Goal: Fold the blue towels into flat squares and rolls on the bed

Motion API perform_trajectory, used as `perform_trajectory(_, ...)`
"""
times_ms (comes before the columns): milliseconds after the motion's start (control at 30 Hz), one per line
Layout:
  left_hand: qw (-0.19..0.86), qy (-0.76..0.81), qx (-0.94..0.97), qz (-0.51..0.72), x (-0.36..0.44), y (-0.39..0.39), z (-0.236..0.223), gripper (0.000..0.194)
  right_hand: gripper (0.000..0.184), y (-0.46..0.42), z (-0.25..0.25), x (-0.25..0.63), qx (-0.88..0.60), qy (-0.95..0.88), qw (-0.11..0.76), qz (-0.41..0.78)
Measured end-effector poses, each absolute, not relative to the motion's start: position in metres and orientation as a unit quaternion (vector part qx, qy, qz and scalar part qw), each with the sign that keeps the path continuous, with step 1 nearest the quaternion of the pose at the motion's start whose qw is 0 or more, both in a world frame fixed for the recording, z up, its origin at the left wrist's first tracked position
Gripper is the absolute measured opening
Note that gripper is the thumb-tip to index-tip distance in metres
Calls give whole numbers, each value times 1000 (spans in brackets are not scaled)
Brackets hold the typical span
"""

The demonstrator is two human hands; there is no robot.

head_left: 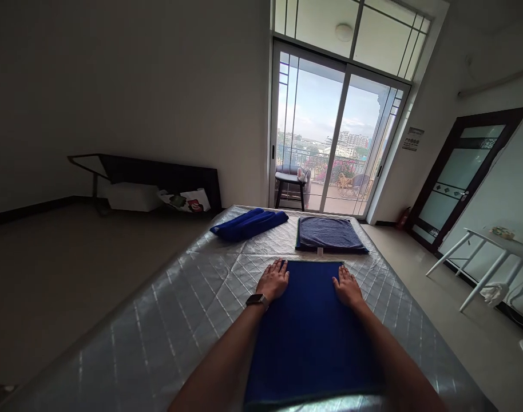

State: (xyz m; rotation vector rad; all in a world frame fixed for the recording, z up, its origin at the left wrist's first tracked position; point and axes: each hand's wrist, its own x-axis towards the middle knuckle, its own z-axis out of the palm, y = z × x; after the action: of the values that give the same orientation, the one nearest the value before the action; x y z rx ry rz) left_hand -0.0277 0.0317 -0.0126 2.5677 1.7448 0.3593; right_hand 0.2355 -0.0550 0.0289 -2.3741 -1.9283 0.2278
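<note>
A blue towel lies spread flat on the mattress in front of me, its far edge reaching just past my fingertips. My left hand, with a watch on the wrist, rests flat at the towel's far left corner, fingers stretched out. At the far right corner lies my right hand, its fingers also straight and pressed on the cloth. Beyond it sits a neat stack of folded towels, greyish on top with a small white tag in front. A loosely bunched blue towel is farther left.
The silver quilted mattress fills the foreground. A dark bench-like frame with a white box stands by the left wall. Glass sliding doors face me. To the right are a white table and a dark-framed door.
</note>
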Motion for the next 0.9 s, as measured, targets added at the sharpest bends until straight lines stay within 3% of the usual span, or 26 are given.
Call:
perform_trajectory(167, 39, 562, 820, 101, -31, 36, -7, 63, 66, -55, 28, 231, -774, -627, 41, 75)
perform_trajectory(333, 37, 538, 835, 112, -34, 32, 0, 56, 67, -57, 34, 229, -774, -626, 46, 84)
perform_trajectory(567, 26, 437, 891, 121, -23, -31, -20, 60, 67, -55, 31, 231, -774, -624, 54, 90)
perform_trajectory(900, 47, 501, 857, 112, -30, -61, -12, 71, 66, -56, 31, 231, -776, -625, 42, 76)
